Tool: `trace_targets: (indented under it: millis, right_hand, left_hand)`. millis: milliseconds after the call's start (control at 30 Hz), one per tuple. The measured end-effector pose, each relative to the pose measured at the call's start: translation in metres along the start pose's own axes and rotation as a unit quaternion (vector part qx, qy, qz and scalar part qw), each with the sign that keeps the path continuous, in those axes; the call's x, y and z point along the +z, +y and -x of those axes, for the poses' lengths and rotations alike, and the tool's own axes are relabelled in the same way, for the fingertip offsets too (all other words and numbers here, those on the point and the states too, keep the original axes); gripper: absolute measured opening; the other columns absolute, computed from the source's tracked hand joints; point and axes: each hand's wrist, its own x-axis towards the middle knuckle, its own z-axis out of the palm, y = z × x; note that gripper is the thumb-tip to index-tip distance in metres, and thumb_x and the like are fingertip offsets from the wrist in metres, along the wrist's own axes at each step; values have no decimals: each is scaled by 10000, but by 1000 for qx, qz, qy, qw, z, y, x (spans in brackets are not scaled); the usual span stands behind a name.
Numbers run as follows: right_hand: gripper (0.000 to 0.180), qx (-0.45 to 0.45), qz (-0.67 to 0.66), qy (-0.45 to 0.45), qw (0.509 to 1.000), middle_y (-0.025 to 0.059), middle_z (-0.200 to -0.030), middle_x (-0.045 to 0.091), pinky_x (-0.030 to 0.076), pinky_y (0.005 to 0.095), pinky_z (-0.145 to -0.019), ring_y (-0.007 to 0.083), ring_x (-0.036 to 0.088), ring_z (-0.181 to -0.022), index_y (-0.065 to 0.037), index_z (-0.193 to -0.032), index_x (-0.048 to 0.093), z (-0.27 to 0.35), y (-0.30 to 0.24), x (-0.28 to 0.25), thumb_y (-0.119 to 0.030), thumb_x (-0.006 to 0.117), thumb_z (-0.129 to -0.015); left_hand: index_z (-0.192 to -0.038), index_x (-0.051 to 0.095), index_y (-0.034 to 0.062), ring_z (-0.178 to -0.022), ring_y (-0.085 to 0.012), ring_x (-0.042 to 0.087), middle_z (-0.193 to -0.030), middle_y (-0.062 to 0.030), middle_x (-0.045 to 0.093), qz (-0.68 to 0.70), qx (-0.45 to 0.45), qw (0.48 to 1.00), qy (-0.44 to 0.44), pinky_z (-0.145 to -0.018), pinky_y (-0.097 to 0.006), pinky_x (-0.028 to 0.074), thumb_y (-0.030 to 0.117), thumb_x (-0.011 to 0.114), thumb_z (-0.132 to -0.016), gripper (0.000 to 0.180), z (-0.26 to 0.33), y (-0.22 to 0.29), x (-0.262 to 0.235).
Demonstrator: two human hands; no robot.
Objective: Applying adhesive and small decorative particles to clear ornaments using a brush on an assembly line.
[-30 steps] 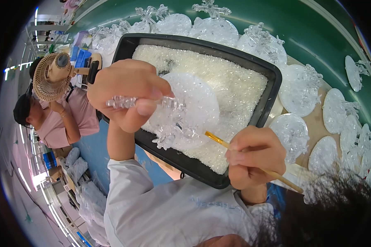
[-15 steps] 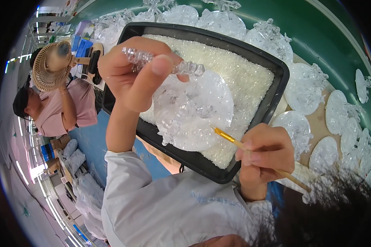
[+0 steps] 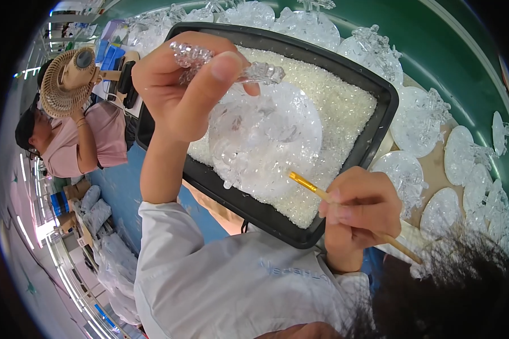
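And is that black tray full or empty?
Partly full: glittering granules lie inside the black tray, its dark walls showing above them.

Clear, glittery disc piece [image 3: 297, 110] over off-white sparkly granules [image 3: 345, 93], black tray [image 3: 385, 113].
Brush [image 3: 320, 193]: gold ferrule [image 3: 306, 182], tan handle [image 3: 404, 250]. Shirt [image 3: 220, 277] pale grey, light-blue lettering [image 3: 294, 268]. Worktop [image 3: 469, 56] green, floor [image 3: 119, 192] blue. Fan [image 3: 67, 87] beige, grey hub [image 3: 85, 59]; co-worker's top [image 3: 65, 147] plain pink, cap [image 3: 24, 127] black.

The green table [image 3: 458, 51] carries many clear pieces [image 3: 417, 121] with round discs. Several at right lie over a tan patch [image 3: 434, 165].
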Motion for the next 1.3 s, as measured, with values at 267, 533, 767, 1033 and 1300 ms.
trace_targets:
  millis: [267,533,767,1033,1300]
  right_hand:
    - [112,-19,-2,-37,999,158,-844,560,474,234,-402,172,539,-528,-56,-875,568,-1,4,0,-19,661,-825]
    - [121,-4,4,-19,1000,161,-846,564,472,231,-409,174,546,-532,-48,-836,565,1,1,-1,-76,683,-842]
    - [202,-4,21,-37,999,147,-826,562,448,229,-407,176,564,-539,-62,-865,565,1,0,2,-178,730,-855]
    - [148,-22,38,-43,998,151,-823,561,452,236,-411,175,559,-520,-52,-841,543,0,-1,1,-78,689,-834]
    - [160,-43,78,-72,993,151,-800,565,472,250,-420,172,558,-498,-39,-821,541,-4,3,6,-89,692,-835]
  left_hand:
    - [-859,650,-51,-580,-160,670,-783,-125,678,-40,-4,999,2,-442,-203,433,103,636,-908,162,1,1,-2]
    - [-853,658,-47,-620,-117,659,-722,-89,671,-12,-20,999,24,-487,-197,442,23,665,-884,77,-1,3,4]
    - [-839,674,-51,-609,-101,645,-722,-85,677,-16,8,1000,16,-498,-202,455,-6,678,-861,50,-3,-3,6]
    - [-857,638,-86,-615,-206,677,-772,-150,669,-82,2,996,-37,-548,-301,542,36,608,-908,135,-2,5,1]
    - [-857,644,-69,-612,-169,669,-746,-134,674,-152,25,987,-36,-543,-267,529,-5,630,-889,73,0,7,2]
